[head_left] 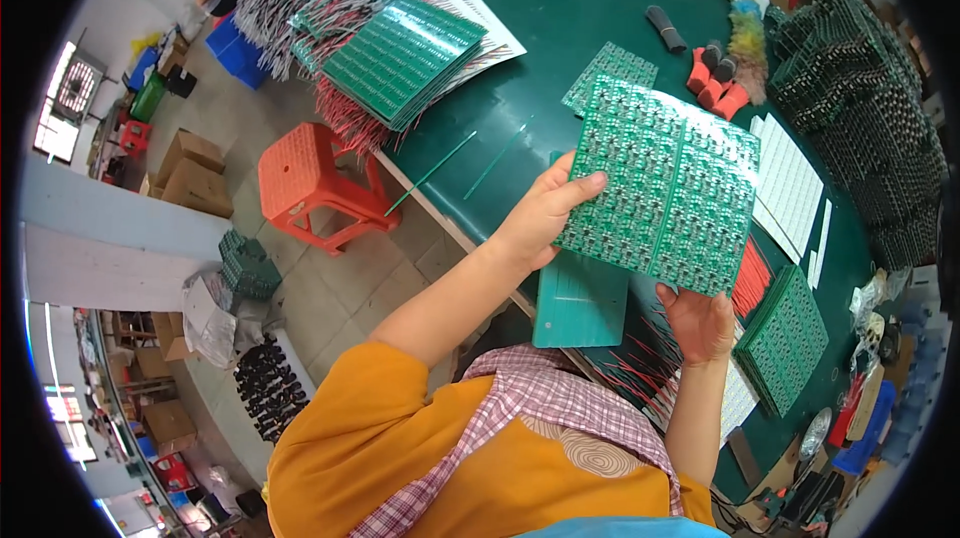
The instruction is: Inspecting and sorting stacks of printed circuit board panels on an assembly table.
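The left hand [548, 206] pinches a board [662, 186], seemingly yet to join the stack [788, 343]; whether the right hand [699, 324] grips is unclear.

The board [665, 178] is green with a repeating silvery pattern, the table [590, 13] dark green, the stool [310, 178] orange, the shirt [350, 408] mustard, the apron [560, 383] pink-and-white plaid.

The circuit-board panel [662, 186] I am holding is showing a glossy, rough-textured face; my apron [540, 378] is showing matt cloth; the tabletop [575, 6] is gleaming smooth; the stool [300, 166] is showing plastic, the boxes [195, 188] matt cardboard.
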Demonstrator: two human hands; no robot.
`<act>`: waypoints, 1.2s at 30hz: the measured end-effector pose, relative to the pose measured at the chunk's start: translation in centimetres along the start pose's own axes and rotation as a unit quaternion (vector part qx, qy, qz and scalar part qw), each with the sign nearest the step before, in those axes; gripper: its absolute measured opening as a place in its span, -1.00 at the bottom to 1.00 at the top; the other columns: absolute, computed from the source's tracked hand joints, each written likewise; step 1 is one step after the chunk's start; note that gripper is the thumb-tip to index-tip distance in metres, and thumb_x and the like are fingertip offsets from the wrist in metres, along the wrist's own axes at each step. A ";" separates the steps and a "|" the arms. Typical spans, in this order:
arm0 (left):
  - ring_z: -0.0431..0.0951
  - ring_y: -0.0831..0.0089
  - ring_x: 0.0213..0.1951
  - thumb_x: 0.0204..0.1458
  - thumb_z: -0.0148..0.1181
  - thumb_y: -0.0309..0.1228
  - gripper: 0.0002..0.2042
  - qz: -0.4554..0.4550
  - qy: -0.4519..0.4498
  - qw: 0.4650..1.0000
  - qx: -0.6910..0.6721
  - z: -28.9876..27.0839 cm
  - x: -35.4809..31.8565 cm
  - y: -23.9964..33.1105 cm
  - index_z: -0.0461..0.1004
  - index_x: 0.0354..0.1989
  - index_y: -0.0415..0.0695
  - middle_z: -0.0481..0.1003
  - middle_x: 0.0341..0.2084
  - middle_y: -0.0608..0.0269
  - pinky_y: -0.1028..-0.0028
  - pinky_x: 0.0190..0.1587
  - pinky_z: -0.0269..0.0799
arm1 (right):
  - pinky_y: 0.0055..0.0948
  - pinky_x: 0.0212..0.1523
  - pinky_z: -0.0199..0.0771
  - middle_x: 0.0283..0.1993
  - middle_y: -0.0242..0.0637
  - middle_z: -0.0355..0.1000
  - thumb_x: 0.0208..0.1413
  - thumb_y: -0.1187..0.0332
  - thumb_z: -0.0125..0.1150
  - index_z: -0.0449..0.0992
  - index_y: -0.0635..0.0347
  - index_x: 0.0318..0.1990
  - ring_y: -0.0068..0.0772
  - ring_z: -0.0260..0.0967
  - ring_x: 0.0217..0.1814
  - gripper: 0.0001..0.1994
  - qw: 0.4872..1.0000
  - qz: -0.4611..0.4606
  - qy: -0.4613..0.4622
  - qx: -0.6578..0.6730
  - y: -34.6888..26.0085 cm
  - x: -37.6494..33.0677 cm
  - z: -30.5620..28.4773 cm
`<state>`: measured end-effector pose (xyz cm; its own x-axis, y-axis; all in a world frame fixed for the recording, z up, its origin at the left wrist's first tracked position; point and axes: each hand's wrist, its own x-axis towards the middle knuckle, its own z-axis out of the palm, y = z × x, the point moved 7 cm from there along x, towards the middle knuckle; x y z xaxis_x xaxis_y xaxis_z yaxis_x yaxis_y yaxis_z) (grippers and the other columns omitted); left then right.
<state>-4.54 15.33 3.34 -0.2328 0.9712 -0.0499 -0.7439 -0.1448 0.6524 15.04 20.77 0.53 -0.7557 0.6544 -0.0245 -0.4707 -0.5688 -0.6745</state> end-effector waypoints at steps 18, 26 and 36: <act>0.44 0.25 -0.04 0.11 -0.03 -0.42 -0.71 -0.035 -0.163 0.985 -0.053 -0.2 12.2 8.1 0.32 -0.04 -0.33 0.42 -0.10 -0.01 0.34 -0.02 0.42 | -0.36 0.04 0.33 0.10 -0.14 0.27 0.16 0.29 0.03 0.16 0.27 0.17 -0.36 0.28 0.10 -0.54 0.980 0.152 -0.124 -0.023 4.1 4.3 8.0; 0.46 0.18 -0.15 0.06 -0.21 -0.49 -0.72 -0.105 -0.265 0.896 -0.340 17.8 16.1 7.1 0.33 -0.12 -0.36 0.43 -0.22 -0.02 0.41 -0.33 0.46 | -0.44 -0.11 0.38 -0.06 -0.32 0.39 0.20 0.14 -0.04 0.36 0.27 -0.01 -0.51 0.34 -0.04 -0.62 0.925 0.306 -0.146 0.168 14.4 11.1 12.2; 0.53 0.31 -0.33 0.07 -0.03 -0.45 -0.84 -0.234 -0.210 0.911 -0.266 22.0 7.9 -5.6 0.39 -0.23 -0.25 0.51 -0.35 0.15 0.42 -0.37 0.49 | -0.45 -0.10 0.36 -0.08 -0.32 0.40 0.20 0.11 -0.04 0.36 0.27 -0.03 -0.50 0.33 -0.04 -0.61 0.867 0.280 -0.390 -0.134 6.7 7.6 14.5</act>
<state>11.57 27.96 15.97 0.3649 0.9208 0.1379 -0.9246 0.3409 0.1699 -0.45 14.74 6.55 -0.9589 -0.2818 0.0319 0.1133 -0.4838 -0.8678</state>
